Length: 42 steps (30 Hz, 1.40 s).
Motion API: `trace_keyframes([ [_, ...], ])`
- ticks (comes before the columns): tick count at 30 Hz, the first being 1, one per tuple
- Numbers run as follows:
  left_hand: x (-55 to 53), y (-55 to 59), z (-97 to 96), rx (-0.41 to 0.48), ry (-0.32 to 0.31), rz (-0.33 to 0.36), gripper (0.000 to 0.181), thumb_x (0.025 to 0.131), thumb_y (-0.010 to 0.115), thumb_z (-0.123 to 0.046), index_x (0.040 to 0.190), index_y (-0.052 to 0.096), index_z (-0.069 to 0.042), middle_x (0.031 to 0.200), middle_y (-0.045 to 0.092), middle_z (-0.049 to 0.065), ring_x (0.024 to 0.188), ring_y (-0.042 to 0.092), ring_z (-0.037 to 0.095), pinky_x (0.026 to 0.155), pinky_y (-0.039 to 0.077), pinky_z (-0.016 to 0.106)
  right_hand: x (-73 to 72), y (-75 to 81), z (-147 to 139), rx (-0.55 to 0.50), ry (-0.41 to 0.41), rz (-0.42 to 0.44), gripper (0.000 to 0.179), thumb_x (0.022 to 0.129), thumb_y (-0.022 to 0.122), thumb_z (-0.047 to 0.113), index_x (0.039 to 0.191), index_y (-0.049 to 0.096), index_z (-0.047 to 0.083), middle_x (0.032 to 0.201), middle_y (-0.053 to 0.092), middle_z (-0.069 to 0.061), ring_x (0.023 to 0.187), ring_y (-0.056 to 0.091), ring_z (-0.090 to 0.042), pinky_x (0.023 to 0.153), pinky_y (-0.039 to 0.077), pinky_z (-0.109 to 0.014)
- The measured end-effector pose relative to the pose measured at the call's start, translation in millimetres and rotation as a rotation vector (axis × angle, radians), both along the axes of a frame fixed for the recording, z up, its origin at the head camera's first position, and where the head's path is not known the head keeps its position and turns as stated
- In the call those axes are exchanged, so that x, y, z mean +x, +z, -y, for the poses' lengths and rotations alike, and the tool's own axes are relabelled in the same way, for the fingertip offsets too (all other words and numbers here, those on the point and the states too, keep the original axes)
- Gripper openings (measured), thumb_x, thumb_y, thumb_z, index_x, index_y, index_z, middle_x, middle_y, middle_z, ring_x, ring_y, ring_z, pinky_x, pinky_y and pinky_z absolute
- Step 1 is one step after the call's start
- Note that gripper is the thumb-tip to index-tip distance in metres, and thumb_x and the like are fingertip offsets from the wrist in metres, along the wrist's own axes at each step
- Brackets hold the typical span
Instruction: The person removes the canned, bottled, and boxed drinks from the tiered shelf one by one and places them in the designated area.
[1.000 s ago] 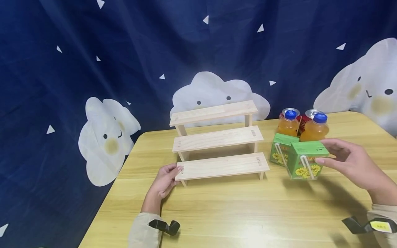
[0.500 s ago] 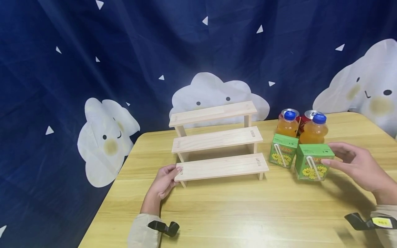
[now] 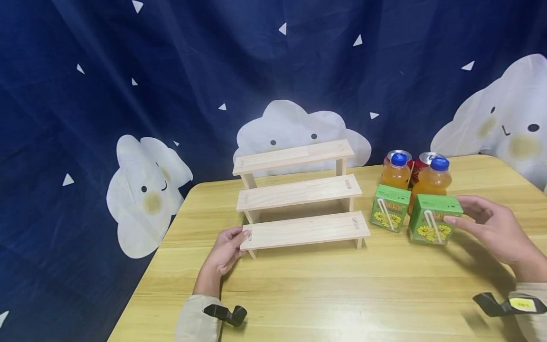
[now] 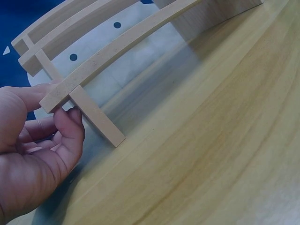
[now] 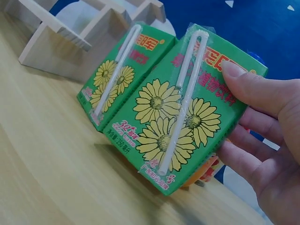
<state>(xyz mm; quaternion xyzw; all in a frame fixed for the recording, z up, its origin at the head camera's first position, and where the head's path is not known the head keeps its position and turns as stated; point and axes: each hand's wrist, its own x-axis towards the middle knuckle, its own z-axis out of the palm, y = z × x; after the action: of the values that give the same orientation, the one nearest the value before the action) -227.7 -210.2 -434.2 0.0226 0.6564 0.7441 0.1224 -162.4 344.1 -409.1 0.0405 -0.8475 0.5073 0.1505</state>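
Note:
A light wooden three-step rack [image 3: 299, 192] stands on the table. My left hand [image 3: 224, 251] pinches the left end of its lowest board [image 4: 112, 58], thumb on top and fingers curled underneath. On the right, my right hand [image 3: 495, 232] grips a green drink carton [image 3: 431, 225] with yellow flowers and a white straw [image 5: 183, 103] on its front. The carton is upright or nearly so; whether its base touches the table I cannot tell. A second green drink carton [image 3: 390, 209] stands just left of it. The right hand's thumb lies on the front of the held carton.
Behind the cartons stand two orange drink bottles [image 3: 395, 175] with blue caps. Two red cans [image 3: 420, 164] are behind those, mostly hidden. A dark blue curtain [image 3: 205, 57] with clouds hangs at the table's [image 3: 299, 294] back edge.
The held carton has moved right, away from beside the second carton's front, then slightly back toward the bottles with my right hand. My left hand and the rack have stayed in place.

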Motion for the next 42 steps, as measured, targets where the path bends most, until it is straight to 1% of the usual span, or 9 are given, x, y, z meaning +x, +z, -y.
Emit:
trace_keyframes([
  [5,0.3,0.7,0.6,0.010,-0.011,0.008,0.039,0.096,0.051,-0.007,0.124,0.040,0.020,0.092,0.064,0.006,0.081,0.068,0.015,0.074,0.057,0.027,-2.1,-4.3,1.2,-0.014,-0.003,-0.016,0.042,0.083,0.069,0.001,0.117,0.054,0.021,0.100,0.059,0.029,0.093,0.054,0.019,0.075,0.040,0.001],
  [10,-0.3,0.7,0.8,0.008,-0.016,0.014,0.041,0.096,0.051,-0.007,0.125,0.038,0.020,0.093,0.063,0.006,0.082,0.067,0.015,0.075,0.057,0.027,-2.3,-6.1,0.4,0.003,-0.011,0.012,0.041,0.084,0.070,0.007,0.116,0.053,0.025,0.100,0.056,0.032,0.093,0.050,0.022,0.073,0.040,0.001],
  [15,-1.0,1.0,0.1,0.006,-0.003,0.008,0.040,0.096,0.051,-0.006,0.124,0.040,0.020,0.092,0.064,0.007,0.082,0.068,0.015,0.075,0.057,0.028,-4.8,-8.1,-0.6,0.017,-0.029,0.019,0.040,0.084,0.070,0.010,0.117,0.053,0.024,0.100,0.055,0.033,0.092,0.049,0.022,0.073,0.039,0.001],
  [19,-1.3,0.9,-0.4,0.008,0.008,0.004,0.038,0.096,0.051,-0.006,0.123,0.042,0.018,0.092,0.064,0.008,0.080,0.068,0.016,0.073,0.057,0.027,-6.7,-10.0,-0.9,-0.010,-0.021,0.017,0.039,0.085,0.070,0.008,0.117,0.054,0.024,0.099,0.058,0.031,0.092,0.052,0.019,0.072,0.040,0.000],
  [22,-0.5,1.0,0.1,0.007,0.008,0.013,0.038,0.096,0.052,-0.007,0.123,0.043,0.018,0.092,0.064,0.009,0.078,0.068,0.016,0.069,0.057,0.025,-6.2,-11.6,-0.7,-0.006,-0.017,0.020,0.039,0.085,0.070,0.009,0.115,0.053,0.027,0.098,0.058,0.032,0.090,0.052,0.020,0.071,0.040,0.000],
  [25,0.2,0.8,0.9,0.005,0.001,0.020,0.039,0.096,0.052,-0.008,0.123,0.043,0.018,0.091,0.064,0.008,0.077,0.067,0.015,0.068,0.057,0.024,-5.4,-13.4,-0.3,0.002,-0.008,0.021,0.037,0.085,0.070,0.010,0.113,0.053,0.027,0.098,0.057,0.032,0.090,0.052,0.020,0.072,0.039,0.000],
  [32,1.0,-0.4,1.0,0.003,-0.022,0.011,0.042,0.096,0.053,-0.009,0.123,0.041,0.019,0.092,0.064,0.008,0.080,0.068,0.016,0.072,0.057,0.026,-2.8,-18.1,-4.1,0.036,-0.025,0.044,0.040,0.085,0.070,0.015,0.116,0.050,0.030,0.101,0.052,0.035,0.093,0.043,0.025,0.074,0.035,0.003],
  [36,1.4,-0.2,1.1,-0.004,-0.029,0.005,0.042,0.095,0.054,-0.010,0.124,0.041,0.019,0.092,0.064,0.007,0.080,0.068,0.015,0.072,0.057,0.025,-2.2,-19.2,-3.3,0.023,-0.022,0.036,0.038,0.085,0.071,0.014,0.116,0.052,0.027,0.101,0.055,0.032,0.094,0.045,0.023,0.074,0.036,0.002],
  [42,1.3,0.7,1.5,0.014,-0.031,0.000,0.041,0.095,0.054,-0.010,0.123,0.041,0.019,0.093,0.064,0.008,0.081,0.068,0.016,0.074,0.057,0.026,-3.5,-17.6,-0.4,0.005,-0.014,0.019,0.038,0.084,0.071,0.011,0.116,0.055,0.023,0.100,0.057,0.031,0.095,0.048,0.022,0.074,0.037,0.001],
])
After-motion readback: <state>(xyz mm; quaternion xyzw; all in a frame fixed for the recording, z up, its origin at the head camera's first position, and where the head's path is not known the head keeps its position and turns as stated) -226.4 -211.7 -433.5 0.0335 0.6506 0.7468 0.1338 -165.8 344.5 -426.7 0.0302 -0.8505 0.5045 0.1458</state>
